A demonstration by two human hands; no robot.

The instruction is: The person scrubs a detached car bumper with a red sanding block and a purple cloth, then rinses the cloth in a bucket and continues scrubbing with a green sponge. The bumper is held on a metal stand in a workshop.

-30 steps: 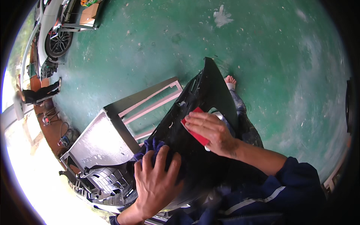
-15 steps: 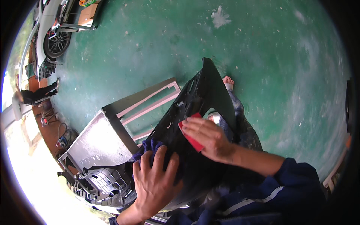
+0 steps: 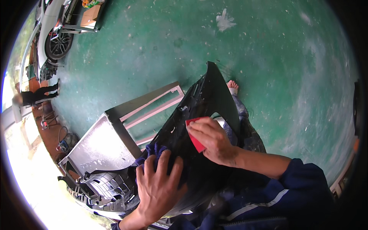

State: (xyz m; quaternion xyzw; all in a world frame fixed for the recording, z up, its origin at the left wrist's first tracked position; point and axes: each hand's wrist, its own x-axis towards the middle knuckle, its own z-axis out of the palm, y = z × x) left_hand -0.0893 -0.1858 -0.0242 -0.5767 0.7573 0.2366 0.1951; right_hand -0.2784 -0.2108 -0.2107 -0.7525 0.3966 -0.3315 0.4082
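A large black car body panel [image 3: 205, 99] lies across my lap, its pointed end toward the green floor. My right hand [image 3: 212, 140] grips a flat red scraper [image 3: 194, 138] and presses it against the panel's middle. My left hand [image 3: 159, 188] lies spread flat on the panel's near end, fingers apart, over a dark blue cloth [image 3: 153, 153] that pokes out beside it. A black grille section [image 3: 103, 188] sticks out at the panel's lower left.
A grey metal stand with a pink-edged frame [image 3: 115, 138] sits under the panel on the left. My bare foot [image 3: 232, 86] shows past the panel's tip. A white car [image 3: 51, 30] is parked at the top left, and a person [image 3: 36, 96] stands at the far left.
My right hand has slid the red scraper a little to the left and toward me along the panel. My left hand has stayed flat in place.
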